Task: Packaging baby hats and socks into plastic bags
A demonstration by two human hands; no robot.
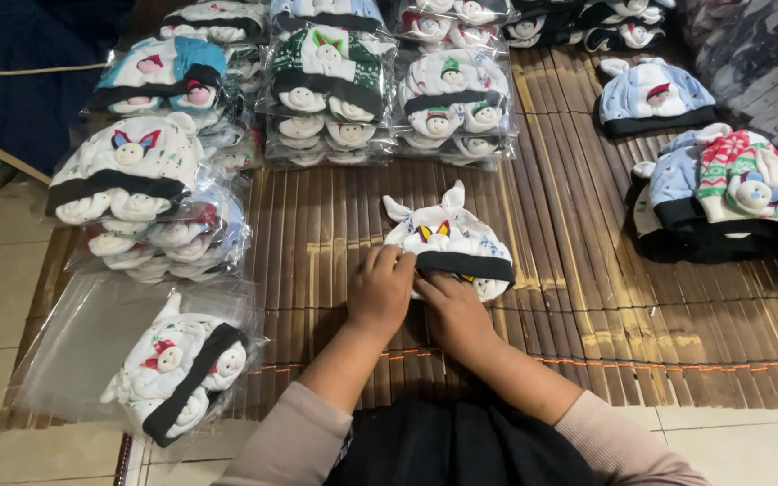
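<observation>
Near the middle of the bamboo mat (587,297), both hands are meeting on a small white baby hat (447,238). The left hand (380,290) is lying with its fingers curled over the hat's lower left edge, and the right hand (454,310) is pressing its fingers on the black band at the bottom; both are closing on the soft cloth, not spreading wide. The hat is lying flat, its two pointed ears pointing away from the person, toward the far stacks, and its black band running across, slightly tilted down to the right.

Just left of the person, a clear plastic bag (83,342) is lying open on the mat and is holding another white hat with a black band (182,373). Farther away, shiny plastic packs (330,90) are standing in rows, each one holding several folded hats with small round faces. At the right side, unpacked hats (722,193) in light blue, red and green are lying in a loose pile on the slatted mat.
</observation>
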